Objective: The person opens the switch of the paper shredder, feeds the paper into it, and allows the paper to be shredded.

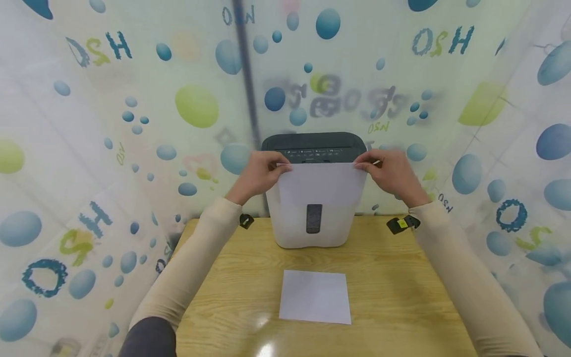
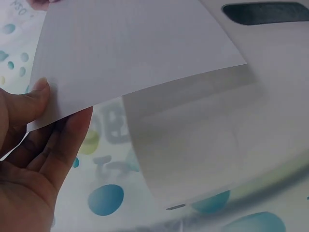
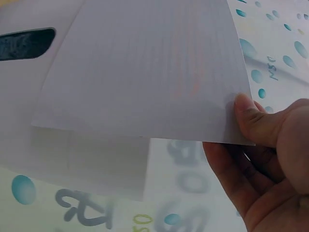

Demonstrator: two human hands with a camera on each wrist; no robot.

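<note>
My left hand (image 1: 260, 173) pinches the upper left corner of a white sheet of paper (image 1: 321, 184) between thumb and fingers. At the upper right corner my right hand (image 1: 389, 171) pinches the same sheet. The paper hangs stretched in front of a paper shredder (image 1: 287, 230) with a white body, and its upper edge lies just below the dark top (image 1: 314, 141). In the left wrist view the thumb (image 2: 41, 94) presses on one face of the paper, fingers behind it. The right wrist view shows the right thumb (image 3: 246, 113) likewise. The sheet hides part of the shredder's front.
A second white sheet (image 1: 314, 297) lies flat on the wooden table (image 1: 392, 277), nearer to me than the shredder. A dark window (image 1: 314, 218) sits in the shredder's front. Patterned curtains (image 1: 196, 106) hang behind and on both sides.
</note>
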